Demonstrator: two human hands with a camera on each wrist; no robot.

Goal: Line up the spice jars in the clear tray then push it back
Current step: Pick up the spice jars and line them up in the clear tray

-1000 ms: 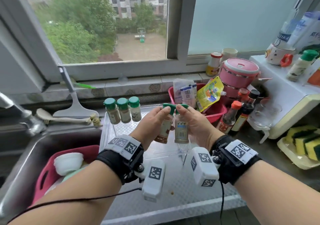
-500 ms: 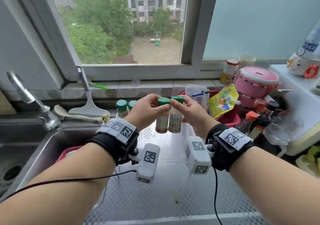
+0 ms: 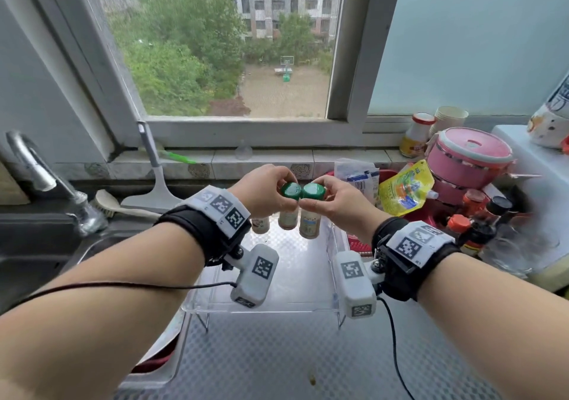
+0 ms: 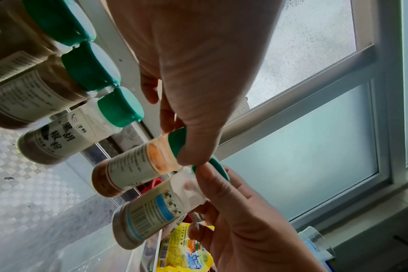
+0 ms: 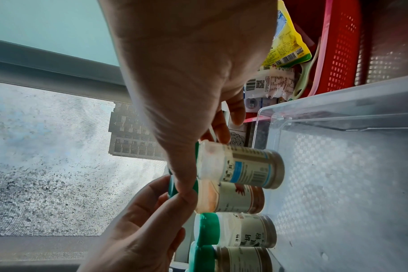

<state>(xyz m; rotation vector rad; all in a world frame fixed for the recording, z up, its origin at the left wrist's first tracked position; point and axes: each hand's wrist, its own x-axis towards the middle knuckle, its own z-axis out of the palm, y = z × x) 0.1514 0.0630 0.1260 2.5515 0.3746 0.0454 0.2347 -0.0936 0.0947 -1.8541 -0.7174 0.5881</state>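
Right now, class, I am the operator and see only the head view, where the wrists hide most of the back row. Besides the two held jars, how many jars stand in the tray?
Observer: The left wrist view shows three standing jars, green-capped, side by side in the clear tray.
Operator: What is in the jar on the left?
Observer: Orange-red powder. The left hand pinches the orange jar by its cap.
Operator: And the other one?
Observer: In the right wrist view the right hand pinches the cap of the blue-banded jar, whose label carries a barcode.
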